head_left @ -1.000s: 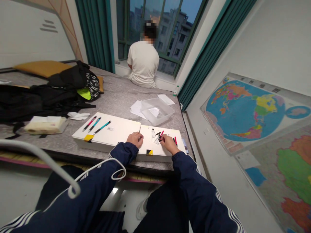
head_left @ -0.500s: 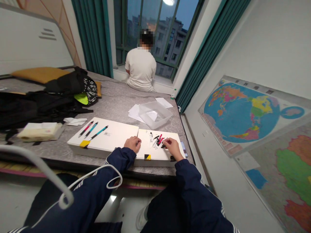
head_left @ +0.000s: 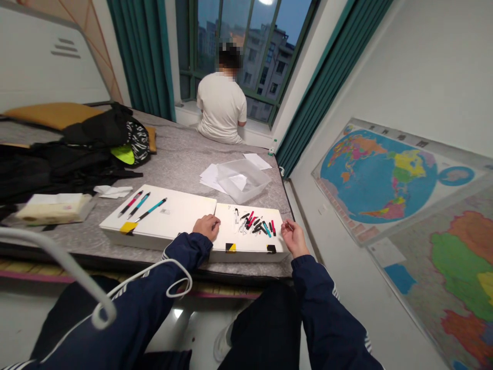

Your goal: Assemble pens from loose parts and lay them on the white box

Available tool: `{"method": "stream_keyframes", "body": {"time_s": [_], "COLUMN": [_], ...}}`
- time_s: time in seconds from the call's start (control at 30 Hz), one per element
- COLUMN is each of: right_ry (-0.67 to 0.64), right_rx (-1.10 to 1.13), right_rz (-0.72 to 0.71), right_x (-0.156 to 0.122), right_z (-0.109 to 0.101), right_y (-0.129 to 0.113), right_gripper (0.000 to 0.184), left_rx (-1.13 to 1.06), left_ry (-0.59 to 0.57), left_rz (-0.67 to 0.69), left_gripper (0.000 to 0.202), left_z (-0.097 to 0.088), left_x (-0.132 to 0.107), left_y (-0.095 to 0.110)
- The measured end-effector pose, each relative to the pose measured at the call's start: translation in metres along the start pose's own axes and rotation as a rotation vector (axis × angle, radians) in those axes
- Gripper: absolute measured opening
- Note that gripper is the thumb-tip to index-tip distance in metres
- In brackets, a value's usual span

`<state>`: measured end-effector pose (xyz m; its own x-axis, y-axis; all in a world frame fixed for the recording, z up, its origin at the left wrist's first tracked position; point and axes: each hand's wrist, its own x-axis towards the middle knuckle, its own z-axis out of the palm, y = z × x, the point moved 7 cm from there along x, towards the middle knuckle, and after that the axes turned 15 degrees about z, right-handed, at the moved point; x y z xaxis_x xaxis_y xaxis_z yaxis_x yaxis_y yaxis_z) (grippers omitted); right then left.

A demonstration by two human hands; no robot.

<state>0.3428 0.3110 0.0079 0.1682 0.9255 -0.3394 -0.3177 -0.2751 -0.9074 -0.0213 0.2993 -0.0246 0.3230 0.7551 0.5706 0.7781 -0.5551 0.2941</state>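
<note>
My left hand (head_left: 207, 226) rests by the seam between two white boxes, fingers curled closed with a small dark bit showing at the fingertips. Just off the right edge of the right white box (head_left: 223, 216), my right hand (head_left: 294, 237) is turned partly palm up, its fingers bent together; what they hold, if anything, is too small to make out. Between the hands lies a loose pile of pen parts (head_left: 254, 224) in black, red, teal and clear white. On the left white box (head_left: 181, 210) lie a red-and-black pen (head_left: 131, 203) and two teal-and-black pens (head_left: 151, 209).
Behind the boxes stands a clear plastic bin (head_left: 246, 182) beside paper sheets (head_left: 211, 177). A tissue pack (head_left: 54, 208) and black bags (head_left: 57, 164) are at left. A person in a white shirt (head_left: 221, 108) sits by the window. A white cable (head_left: 181, 263) crosses my left sleeve.
My right hand has moved right, away from the pile, and turned palm up. Teal, red and black pen parts now show at the pile's right side. My left hand stays at the seam.
</note>
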Motion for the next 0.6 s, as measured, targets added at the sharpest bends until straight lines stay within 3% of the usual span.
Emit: {"method": "stream_keyframes", "body": {"time_s": [0.13,0.27,0.33,0.5,0.6], "right_ry": [-0.038,-0.097,-0.071,0.171,0.232], "right_rx": [0.097,-0.038,-0.247,-1.132,-1.401], "right_rz": [0.168,0.221,0.187,-0.069,-0.131], "right_x": [0.000,-0.005,-0.006,-0.008,-0.011], "right_z": [0.003,0.015,0.019,0.029,0.034], "right_y": [0.012,0.023,0.023,0.009,0.008], "right_gripper": [0.012,0.016,0.017,0.012,0.012], "left_rx": [0.009,0.012,0.012,0.010,0.011], "left_ry": [-0.002,0.001,0.004,-0.001,-0.002], "left_rz": [0.001,0.003,0.003,0.001,-0.004], "left_gripper": [0.012,0.012,0.012,0.013,0.014], "left_z": [-0.002,-0.004,-0.004,-0.003,-0.003], "left_x": [-0.001,-0.001,-0.001,-0.001,-0.001], "left_y": [0.001,0.003,0.003,0.003,0.002]}}
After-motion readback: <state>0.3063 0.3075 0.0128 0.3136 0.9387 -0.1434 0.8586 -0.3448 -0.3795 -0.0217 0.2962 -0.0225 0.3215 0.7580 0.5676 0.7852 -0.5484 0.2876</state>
